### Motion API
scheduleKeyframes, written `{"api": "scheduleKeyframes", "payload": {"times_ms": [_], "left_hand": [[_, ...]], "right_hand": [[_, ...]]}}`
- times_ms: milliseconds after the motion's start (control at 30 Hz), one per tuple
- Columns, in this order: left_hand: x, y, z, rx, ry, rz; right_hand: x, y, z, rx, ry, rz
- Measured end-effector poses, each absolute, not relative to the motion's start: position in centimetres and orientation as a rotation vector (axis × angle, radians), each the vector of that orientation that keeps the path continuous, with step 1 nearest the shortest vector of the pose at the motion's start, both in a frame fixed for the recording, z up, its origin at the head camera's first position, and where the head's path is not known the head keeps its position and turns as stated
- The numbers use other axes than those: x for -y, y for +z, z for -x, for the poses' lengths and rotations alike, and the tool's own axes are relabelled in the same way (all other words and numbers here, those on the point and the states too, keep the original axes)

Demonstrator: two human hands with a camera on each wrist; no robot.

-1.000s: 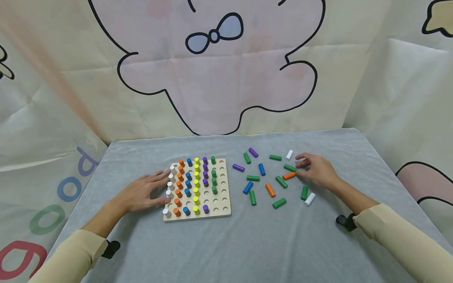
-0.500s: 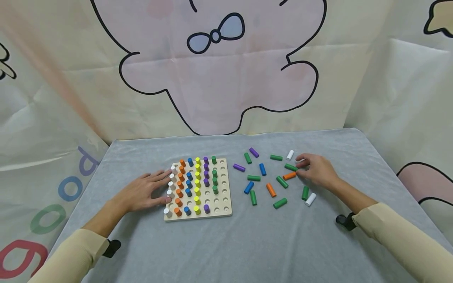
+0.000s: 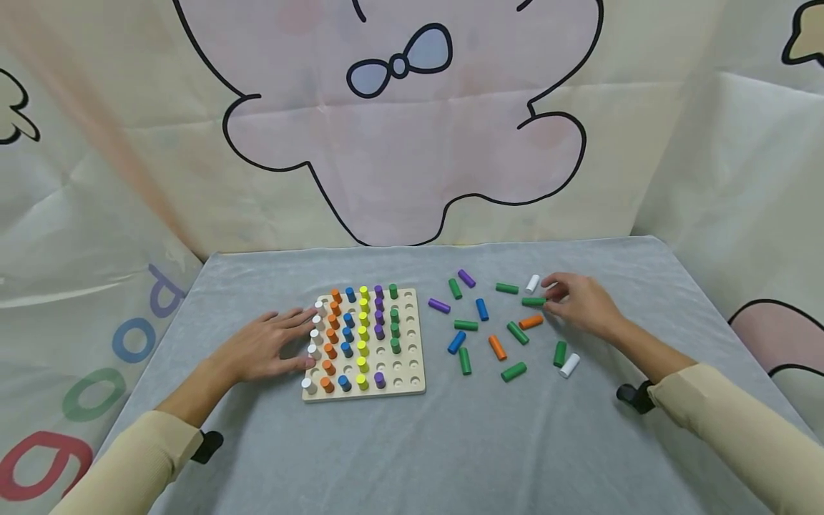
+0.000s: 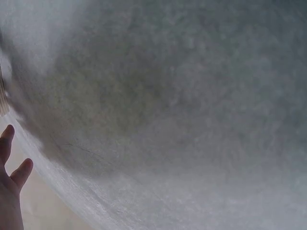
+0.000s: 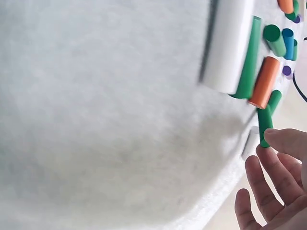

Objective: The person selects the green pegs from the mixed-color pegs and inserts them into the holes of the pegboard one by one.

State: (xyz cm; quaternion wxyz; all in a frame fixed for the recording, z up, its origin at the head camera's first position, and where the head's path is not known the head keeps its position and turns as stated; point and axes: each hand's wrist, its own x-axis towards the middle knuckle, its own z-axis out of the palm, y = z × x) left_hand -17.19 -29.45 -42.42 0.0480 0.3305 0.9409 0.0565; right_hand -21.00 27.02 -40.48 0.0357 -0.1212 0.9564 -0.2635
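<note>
My right hand [image 3: 584, 304] pinches one end of a green peg [image 3: 533, 302] between thumb and index finger, among loose pegs on the right side of the table. In the right wrist view that green peg [image 5: 265, 125] sticks out from the fingertips, its far end close to an orange peg [image 5: 265, 83]. My left hand [image 3: 260, 347] rests with extended fingers at the left edge of a pale wooden pegboard [image 3: 405, 372]. Standing in the board are columns of white, orange, blue, yellow, purple and green pegs; its rightmost column shows bare holes. Two left fingertips show in the left wrist view.
Loose green, blue, purple, orange and white pegs lie scattered right of the board, including a blue peg [image 3: 457, 342] and a white peg [image 3: 569, 365]. Grey cloth [image 3: 412, 450] covers the table. Printed sheets [image 3: 386, 157] hang behind and at both sides.
The green peg at my right fingertips has turned from slanted to nearly level, and the right hand has risen slightly. The head view has shifted a little. My left hand stays at the board.
</note>
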Motion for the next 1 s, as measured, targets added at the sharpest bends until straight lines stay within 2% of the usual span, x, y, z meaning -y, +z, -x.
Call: {"api": "scheduleKeyframes", "payload": {"times_ms": [433, 1000], "left_hand": [[29.4, -42.4, 17.2, -2.864, 0.167, -0.997], [29.5, -42.6, 17.3, -2.863, 0.192, -0.992]], "right_hand": [[-26.1, -39.3, 21.6, -3.002, -0.789, 0.476], [-24.2, -39.8, 22.4, -3.019, -0.904, 0.423]]}}
